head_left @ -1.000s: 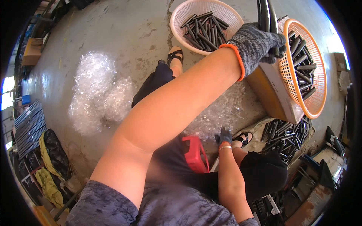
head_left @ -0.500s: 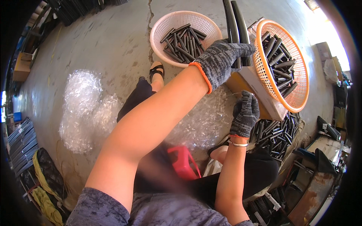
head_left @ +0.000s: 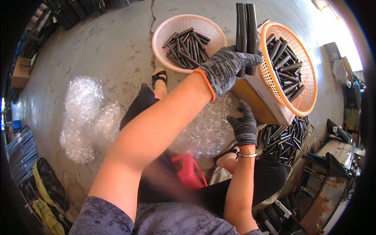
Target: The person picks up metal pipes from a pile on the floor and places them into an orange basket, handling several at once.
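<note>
Two shiny black tubes (head_left: 246,29) stand nearly upright in my left hand (head_left: 228,65), which wears a dark grey knitted glove with an orange cuff. The fingers are closed round their lower part, between the two baskets. Lower down, my right hand (head_left: 243,124), gloved alike, is held with thumb and fingers apart and nothing visible in it. It is beside a cardboard box (head_left: 260,98). An orange-rimmed basket (head_left: 313,84) full of short black tubes (head_left: 290,67) rests tilted by the box. Beyond my left hand is a pale pink basket (head_left: 162,29) with more black tubes (head_left: 186,47).
Piles of crinkled clear plastic film (head_left: 82,117) lie on the concrete floor to the left. A heap of black tubes (head_left: 286,141) lies below the box. A pink plastic stool (head_left: 186,170) is by my legs. Rusty metal equipment (head_left: 325,197) stands at the lower right.
My left hand has tilted the two tubes more upright and brought them lower in view. My right hand has moved slightly left and down, and its fingers have spread from a closed pose.
</note>
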Motion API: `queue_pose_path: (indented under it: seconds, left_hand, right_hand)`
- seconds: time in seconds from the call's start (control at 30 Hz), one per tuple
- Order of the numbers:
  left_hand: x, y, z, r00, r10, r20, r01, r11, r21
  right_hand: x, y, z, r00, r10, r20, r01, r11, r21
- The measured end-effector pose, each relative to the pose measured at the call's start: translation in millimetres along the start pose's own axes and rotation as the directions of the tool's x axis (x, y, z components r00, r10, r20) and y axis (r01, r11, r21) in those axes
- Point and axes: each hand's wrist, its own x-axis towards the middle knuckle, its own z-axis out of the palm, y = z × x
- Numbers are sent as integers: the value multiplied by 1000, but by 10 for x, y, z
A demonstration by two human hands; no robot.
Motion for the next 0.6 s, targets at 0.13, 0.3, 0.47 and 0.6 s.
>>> queue_pose_path:
  seconds: [0.13,0.3,0.47,0.6]
  left_hand:
    - [-111,21,71,998,67,21,-69,975,211]
    - [-196,-100,278,988,-147,46,126,943,307]
    - [-79,-265,286,976,-214,-31,208,887,412]
    - [-27,-330,264,990,-130,-51,135,799,586]
  right_hand:
    - [101,-567,-109,991,86,-105,-12,823,568]
    - [155,-1021,-77,997,-69,-41,75,641,764]
    - [165,-798,34,998,54,-44,8,535,845]
    - [236,-409,58,985,151,87,-125,269,955]
